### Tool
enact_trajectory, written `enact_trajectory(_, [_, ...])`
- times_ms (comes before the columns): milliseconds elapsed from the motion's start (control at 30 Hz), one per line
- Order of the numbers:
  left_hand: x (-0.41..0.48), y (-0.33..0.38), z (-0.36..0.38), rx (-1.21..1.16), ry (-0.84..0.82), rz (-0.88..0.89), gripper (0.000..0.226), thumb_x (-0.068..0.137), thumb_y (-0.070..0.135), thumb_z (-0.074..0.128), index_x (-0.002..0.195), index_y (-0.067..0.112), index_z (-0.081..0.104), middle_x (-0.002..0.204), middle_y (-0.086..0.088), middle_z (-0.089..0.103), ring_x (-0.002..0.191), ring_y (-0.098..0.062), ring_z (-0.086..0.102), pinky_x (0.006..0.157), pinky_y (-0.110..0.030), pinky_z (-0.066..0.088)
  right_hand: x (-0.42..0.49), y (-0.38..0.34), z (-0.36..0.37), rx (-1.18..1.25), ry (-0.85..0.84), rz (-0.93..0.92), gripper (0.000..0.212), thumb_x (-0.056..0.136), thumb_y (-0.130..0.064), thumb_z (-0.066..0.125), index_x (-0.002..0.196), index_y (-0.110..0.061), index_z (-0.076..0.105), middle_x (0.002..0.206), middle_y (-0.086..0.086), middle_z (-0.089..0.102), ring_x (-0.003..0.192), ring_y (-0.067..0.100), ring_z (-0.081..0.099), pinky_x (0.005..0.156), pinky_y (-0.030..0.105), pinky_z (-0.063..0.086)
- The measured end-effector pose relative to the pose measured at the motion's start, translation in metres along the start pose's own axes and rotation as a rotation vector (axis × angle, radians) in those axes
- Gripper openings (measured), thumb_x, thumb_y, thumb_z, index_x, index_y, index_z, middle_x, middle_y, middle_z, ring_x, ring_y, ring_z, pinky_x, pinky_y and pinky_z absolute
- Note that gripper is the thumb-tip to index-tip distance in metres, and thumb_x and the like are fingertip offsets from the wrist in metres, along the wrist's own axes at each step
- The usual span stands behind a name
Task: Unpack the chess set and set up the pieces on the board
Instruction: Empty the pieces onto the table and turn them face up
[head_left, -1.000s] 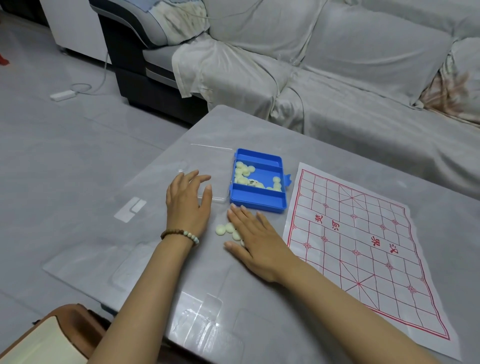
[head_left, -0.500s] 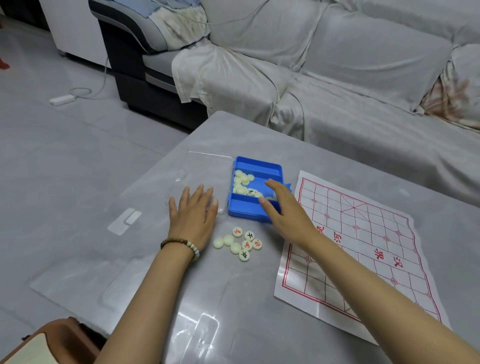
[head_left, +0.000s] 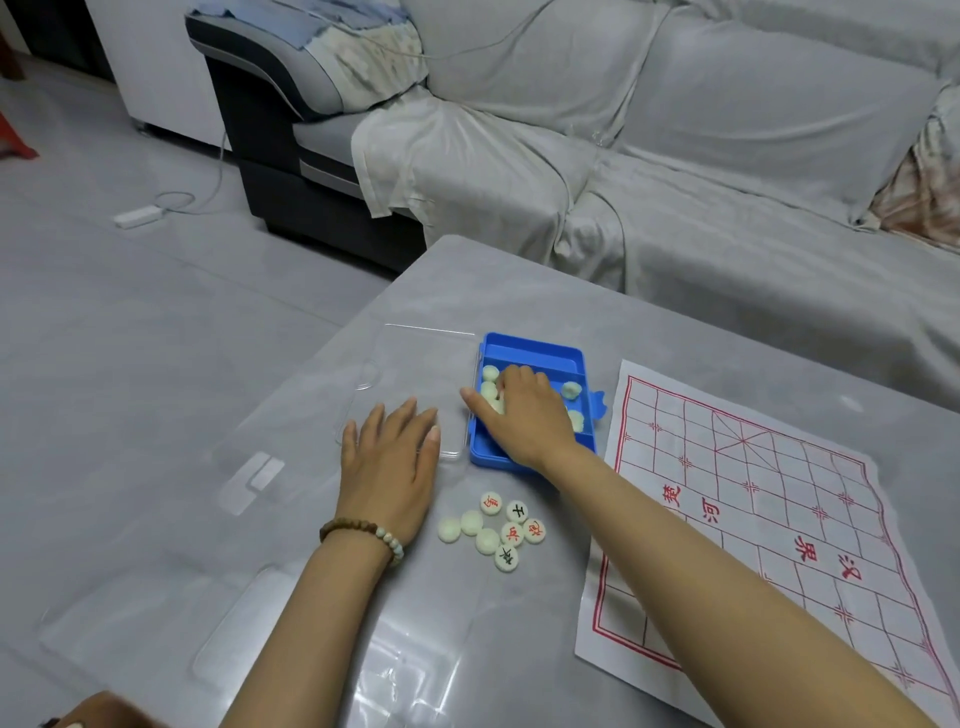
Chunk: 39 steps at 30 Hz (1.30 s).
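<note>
Right hand (head_left: 524, 415) had moved deeper into the blue box (head_left: 535, 349), fingers curled among boxed pieces (head_left: 490, 372); grip hidden. Left hand (head_left: 389, 467) lay flat, spread, on the clear lid (head_left: 415, 358). Loose pieces (head_left: 498, 530) sat near the bare board (head_left: 753, 493). Advice: scoop few, lift clear of the rim.

Blue box (head_left: 531, 349), cream pieces (head_left: 490, 531) with red or black characters, red-gridded white board (head_left: 769, 499)

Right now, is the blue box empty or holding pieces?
Not empty: pale pieces lie inside the blue box, and the right hand reaches in among them.
</note>
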<state>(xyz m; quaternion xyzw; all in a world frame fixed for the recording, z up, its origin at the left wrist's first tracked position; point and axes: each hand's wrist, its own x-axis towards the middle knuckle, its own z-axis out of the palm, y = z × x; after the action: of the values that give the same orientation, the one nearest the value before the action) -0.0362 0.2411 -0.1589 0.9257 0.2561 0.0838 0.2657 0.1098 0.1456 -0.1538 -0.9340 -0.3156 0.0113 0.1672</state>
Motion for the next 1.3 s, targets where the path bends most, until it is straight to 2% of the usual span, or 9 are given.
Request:
enact_trajectory(133, [0.001,0.003,-0.001,0.007,0.003,-0.017,0.045,0.1,0.036,0.016,0.143,0.031,0.029,0.154,0.009,0.019,0.143,-0.016,0.006,0.116,-0.038,-0.003,0.001,0.002,0.0,-0.004,0.031,-0.045,0.043,0.093,-0.055,0.039,0.08,-0.014,0.045,0.085,0.002,0.051,0.084,0.021,0.045,0.071,0.034,0.038])
enact_trajectory(300, [0.0,0.002,-0.001,0.006,0.007,-0.008,0.044,0.1,0.035,0.018,0.142,0.031,0.03,0.153,0.009,0.02,0.143,-0.016,0.007,0.116,-0.038,-0.002,0.002,0.005,-0.001,0.003,0.09,-0.073,0.043,0.095,-0.05,0.037,0.074,-0.014,0.049,0.073,0.0,0.056,0.071,0.018,0.05,0.058,0.031,0.034])
enact_trajectory(433, [0.0,0.001,-0.001,0.004,0.025,-0.005,0.044,0.1,0.035,0.02,0.141,0.031,0.033,0.153,0.009,0.023,0.143,-0.016,0.009,0.116,-0.038,-0.001,-0.001,0.009,-0.001,0.065,0.091,-0.053,0.042,0.096,-0.042,0.041,0.064,-0.013,0.045,0.058,-0.004,0.045,0.059,0.015,0.044,0.05,0.029,0.027])
enact_trajectory(700, [0.001,-0.002,0.001,0.0,0.036,0.005,0.043,0.1,0.036,0.02,0.141,0.03,0.034,0.152,0.009,0.024,0.143,-0.016,0.009,0.115,-0.037,-0.002,0.002,0.009,-0.003,0.099,0.049,0.012,0.049,0.097,-0.043,0.038,0.054,-0.019,0.038,0.053,-0.004,0.042,0.056,0.014,0.042,0.051,0.031,0.03])
enact_trajectory(867, [-0.002,-0.008,0.002,-0.021,0.049,0.043,0.06,0.089,0.046,0.01,0.139,0.03,0.038,0.15,0.009,0.028,0.142,-0.016,0.013,0.115,-0.035,0.0,0.005,0.011,-0.016,0.315,0.069,0.044,0.053,0.097,-0.045,0.039,0.053,-0.016,0.032,0.05,-0.003,0.034,0.05,0.014,0.034,0.054,0.034,0.035])
enact_trajectory(1000, [-0.002,-0.012,0.001,-0.067,0.077,0.054,0.044,0.099,0.037,0.026,0.14,0.024,0.036,0.151,0.006,0.028,0.142,-0.016,0.012,0.115,-0.033,-0.001,-0.005,0.002,-0.04,0.496,0.216,0.035,0.051,0.098,-0.039,0.041,0.054,-0.013,0.03,0.051,0.001,0.029,0.053,0.016,0.029,0.055,0.032,0.028])
enact_trajectory(1067, [-0.002,-0.012,-0.003,-0.131,0.187,0.064,0.049,0.094,0.04,0.029,0.138,0.021,0.039,0.15,0.003,0.029,0.143,-0.018,0.01,0.115,-0.034,-0.003,-0.031,-0.008,-0.049,0.536,0.186,-0.015,0.051,0.097,-0.039,0.042,0.054,-0.013,0.033,0.051,0.002,0.032,0.052,0.016,0.031,0.055,0.035,0.03])
enact_trajectory(1200, [-0.004,-0.012,-0.014,-0.256,0.418,0.052,0.049,0.086,0.035,0.036,0.129,0.016,0.048,0.145,-0.003,0.037,0.141,-0.023,0.014,0.117,-0.039,0.003,-0.117,-0.023,-0.034,0.343,-0.004,-0.098,0.047,0.093,-0.048,0.039,0.055,-0.02,0.039,0.053,0.0,0.049,0.054,0.016,0.045,0.055,0.032,0.032])
enact_trajectory(1300, [-0.009,-0.009,-0.018,-0.316,0.497,0.082,0.041,0.088,0.029,0.039,0.123,0.015,0.053,0.141,-0.005,0.042,0.14,-0.025,0.018,0.115,-0.047,0.012,-0.165,-0.03,-0.004,0.012,0.082,-0.291,0.043,0.086,-0.051,0.035,0.056,-0.021,0.043,0.055,0.0,0.057,0.052,0.018,0.053,0.048,0.024,0.025])
